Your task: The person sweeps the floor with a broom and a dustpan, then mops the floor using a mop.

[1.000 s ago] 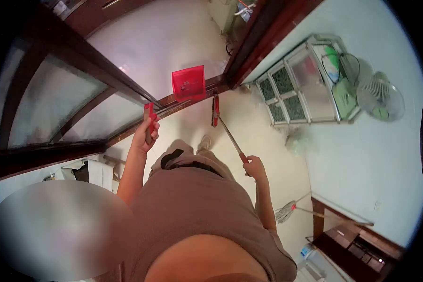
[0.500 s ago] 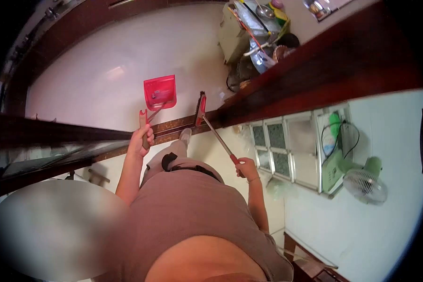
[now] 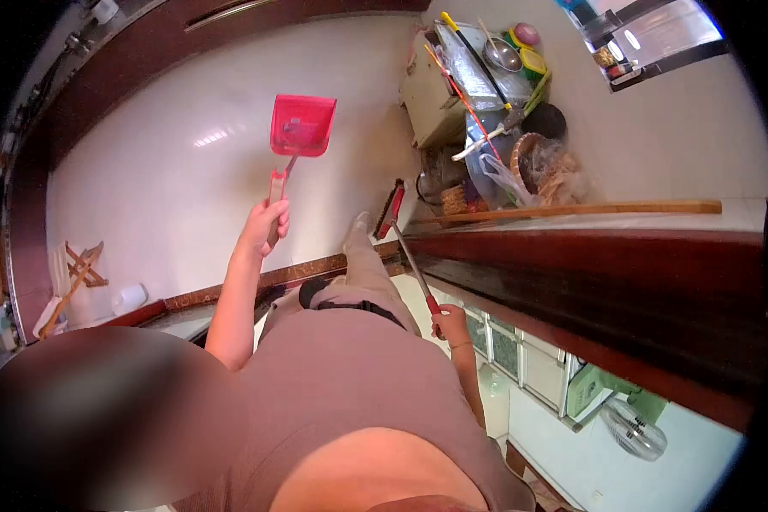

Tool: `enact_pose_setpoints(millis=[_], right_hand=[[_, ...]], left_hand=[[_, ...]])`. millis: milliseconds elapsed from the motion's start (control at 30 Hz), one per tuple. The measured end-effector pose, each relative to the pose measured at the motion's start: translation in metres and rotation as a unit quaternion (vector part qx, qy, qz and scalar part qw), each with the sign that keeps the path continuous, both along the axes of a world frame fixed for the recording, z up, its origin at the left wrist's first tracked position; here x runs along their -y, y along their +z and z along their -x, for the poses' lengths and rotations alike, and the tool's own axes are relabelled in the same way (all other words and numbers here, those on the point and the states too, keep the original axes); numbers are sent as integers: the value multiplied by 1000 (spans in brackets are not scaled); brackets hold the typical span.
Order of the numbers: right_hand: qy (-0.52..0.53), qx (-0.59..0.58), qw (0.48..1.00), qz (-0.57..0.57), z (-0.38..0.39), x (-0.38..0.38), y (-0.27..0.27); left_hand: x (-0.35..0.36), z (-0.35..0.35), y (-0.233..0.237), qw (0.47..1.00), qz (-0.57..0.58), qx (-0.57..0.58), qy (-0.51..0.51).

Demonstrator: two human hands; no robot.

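My left hand [image 3: 266,227] is wrapped round the handle of a red long-handled dustpan [image 3: 303,126], whose pan is out ahead over the pale floor. Some small bits seem to lie in the pan, too small to name. In my right hand [image 3: 450,323] is the red grip of a broom [image 3: 414,262] with a metal-coloured stick. The broom's red head with dark bristles [image 3: 391,210] is by the doorway's right side, a little beyond my outstretched foot [image 3: 360,229].
A dark wooden door frame [image 3: 606,290] runs along the right, with a sill [image 3: 230,290] underfoot. Beyond it stands a cabinet [image 3: 435,90] heaped with bowls, bags and sticks. A green fan [image 3: 633,427] is behind the frame. A small folding wooden stand [image 3: 85,264] is at left.
I have stepped forward through the doorway, one foot now past the sill. Dustpan and broom have moved ahead with me, and more of the cabinet side shows.
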State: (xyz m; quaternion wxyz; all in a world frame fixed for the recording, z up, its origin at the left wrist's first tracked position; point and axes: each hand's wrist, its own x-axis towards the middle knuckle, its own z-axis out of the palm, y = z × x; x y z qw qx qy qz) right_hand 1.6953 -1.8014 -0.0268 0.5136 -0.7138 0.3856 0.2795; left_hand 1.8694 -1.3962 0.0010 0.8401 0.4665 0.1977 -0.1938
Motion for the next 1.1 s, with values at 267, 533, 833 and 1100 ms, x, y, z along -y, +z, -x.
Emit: enact_pose_setpoints(millis=[267,533,833,1100], right_hand=[[46,40,995,75,-93,-8,9],[-17,-23,997,76,-155,-9,10],[-192,-46,979,41,-204,-73,-2],[-287,-104,952,29,-291,-128,44]], left_hand=[[25,-188,31,985,-99,68,-124],[54,-386,30,938,-209,117,-252],[100,-599,7,799,-343,178,-460],[138,-712,-68,405,-609,385,-562]])
